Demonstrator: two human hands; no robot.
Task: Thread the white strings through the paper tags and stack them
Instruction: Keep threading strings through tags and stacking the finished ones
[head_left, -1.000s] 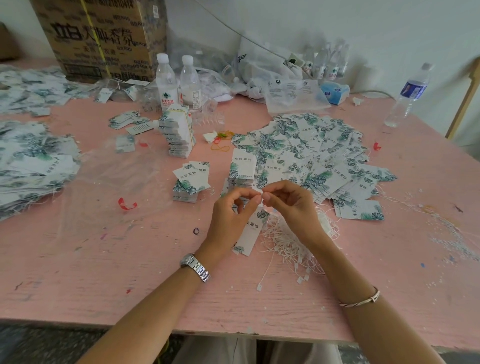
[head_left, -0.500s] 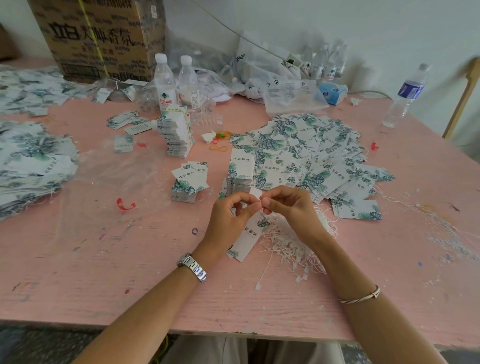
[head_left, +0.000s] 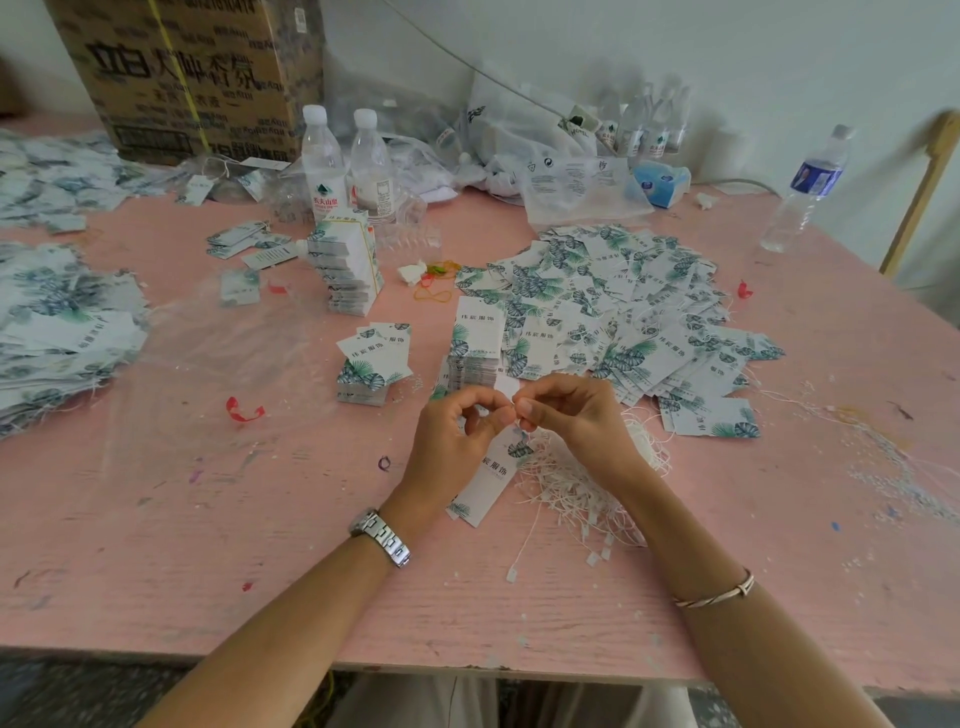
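Observation:
My left hand (head_left: 457, 431) pinches the top end of a white paper tag (head_left: 485, 480) with a green leaf print; the tag hangs down toward me. My right hand (head_left: 571, 415) meets it fingertip to fingertip, pinching something thin at the tag's top, probably a white string, too small to see clearly. A tangle of white strings (head_left: 576, 488) lies under my right wrist. A neat stack of tags (head_left: 475, 353) stands just beyond my hands, and a wide spread of loose tags (head_left: 623, 317) lies behind and to the right.
A smaller tag stack (head_left: 371, 369) and a tall stack (head_left: 348, 270) sit left of centre. More tags (head_left: 57, 332) pile up at far left. Two water bottles (head_left: 345, 166), a cardboard box (head_left: 192, 73), plastic bags (head_left: 571, 176) and another bottle (head_left: 805, 192) line the back of the pink table (head_left: 208, 545).
Both hands stay together at the tag's top end with only small finger movements. The tag still hangs from my left hand.

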